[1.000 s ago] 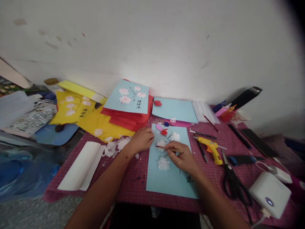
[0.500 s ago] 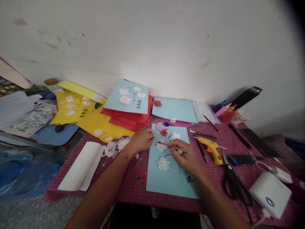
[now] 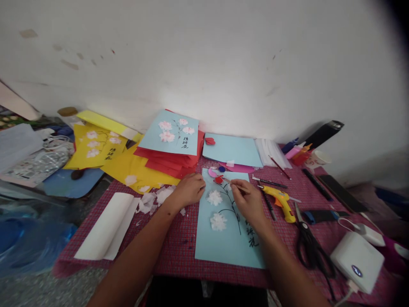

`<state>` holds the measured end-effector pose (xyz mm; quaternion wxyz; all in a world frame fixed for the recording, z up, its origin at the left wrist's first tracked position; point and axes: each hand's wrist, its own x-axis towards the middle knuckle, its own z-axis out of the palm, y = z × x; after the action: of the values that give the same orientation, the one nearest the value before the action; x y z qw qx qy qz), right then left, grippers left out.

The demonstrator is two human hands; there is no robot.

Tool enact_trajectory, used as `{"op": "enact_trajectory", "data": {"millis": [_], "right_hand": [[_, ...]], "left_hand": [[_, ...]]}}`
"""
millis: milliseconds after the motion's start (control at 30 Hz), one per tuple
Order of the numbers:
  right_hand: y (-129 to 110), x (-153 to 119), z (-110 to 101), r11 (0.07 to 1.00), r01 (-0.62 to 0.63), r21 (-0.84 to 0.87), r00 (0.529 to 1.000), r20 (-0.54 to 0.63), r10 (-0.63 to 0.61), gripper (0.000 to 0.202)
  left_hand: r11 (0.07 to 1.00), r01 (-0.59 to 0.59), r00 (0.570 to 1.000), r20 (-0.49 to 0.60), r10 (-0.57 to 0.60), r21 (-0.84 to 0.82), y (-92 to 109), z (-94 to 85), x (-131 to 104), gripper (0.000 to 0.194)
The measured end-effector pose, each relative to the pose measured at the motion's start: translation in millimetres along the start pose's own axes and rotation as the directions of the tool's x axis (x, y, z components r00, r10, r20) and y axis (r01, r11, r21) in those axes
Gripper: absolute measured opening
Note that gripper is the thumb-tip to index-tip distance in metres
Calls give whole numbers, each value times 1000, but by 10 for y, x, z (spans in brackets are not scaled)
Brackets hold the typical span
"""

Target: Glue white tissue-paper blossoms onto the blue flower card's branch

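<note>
My right hand (image 3: pixel 247 202) is closed around a thin wooden-handled paintbrush (image 3: pixel 240 186). Its tip points left, close to dabs of red paint (image 3: pixel 219 179) at the top of the light blue sheet (image 3: pixel 207 245). On that sheet are white paper flowers (image 3: pixel 218 221), dark painted stems (image 3: pixel 235 209) and black handwriting; one flower lies partly behind my right hand. My left hand (image 3: pixel 191 189) rests at the sheet's left edge with its fingers curled; whether anything is in them is hidden. Beside the red dab sit pink paint (image 3: pixel 212 172) and blue paint (image 3: pixel 221 169).
A yellow glue gun (image 3: pixel 281 202), black scissors (image 3: pixel 309 243) and a white box (image 3: pixel 358 261) lie to the right. Torn white paper (image 3: pixel 150 200) and a white paper roll (image 3: pixel 104 226) are at left. Behind stand red sheets (image 3: pixel 169 160) under a finished blue card (image 3: pixel 153 143).
My right hand has moved the brush from the middle white flower up towards the red paint. My left hand has stayed at the sheet's edge.
</note>
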<state>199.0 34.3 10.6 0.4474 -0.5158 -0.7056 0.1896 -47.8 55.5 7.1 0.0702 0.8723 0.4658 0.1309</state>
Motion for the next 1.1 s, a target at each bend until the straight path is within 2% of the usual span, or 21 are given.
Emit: {"op": "enact_trajectory", "data": {"millis": [100,167,333,500,733,933,1100], "right_hand": [[11,50,25,1000,-25,0,1000,-4,25,20],[40,106,47,998,-31,-63,1000,-5,31,22],[148,255,78,930,136,-342,991,49,-127,29],[233,310,89,889,186,-418,983,79,-168,29],[330,312,116,877,167,-450,985,110,-131,28],[387,294,84,938,136,-317,988,-24,-152,28],[432,279,77,949,148,-278,987,-15,-158,27]], "left_hand": [[1000,-2,1000,-3,2,11,-6,9,2,18],[1000,0,1000,-7,0,11,-11,17,3,17],[1000,3,1000,-7,-3,-4,-22,29,2,16],[1000,5,1000,-10,-5,-2,-24,31,0,16],[1000,-5,1000,-22,5,-13,-15,31,-1,17],[1000,1,1000,-15,-1,-13,-22,34,-4,16],[1000,2,1000,-19,-2,-20,-17,26,-3,17]]}}
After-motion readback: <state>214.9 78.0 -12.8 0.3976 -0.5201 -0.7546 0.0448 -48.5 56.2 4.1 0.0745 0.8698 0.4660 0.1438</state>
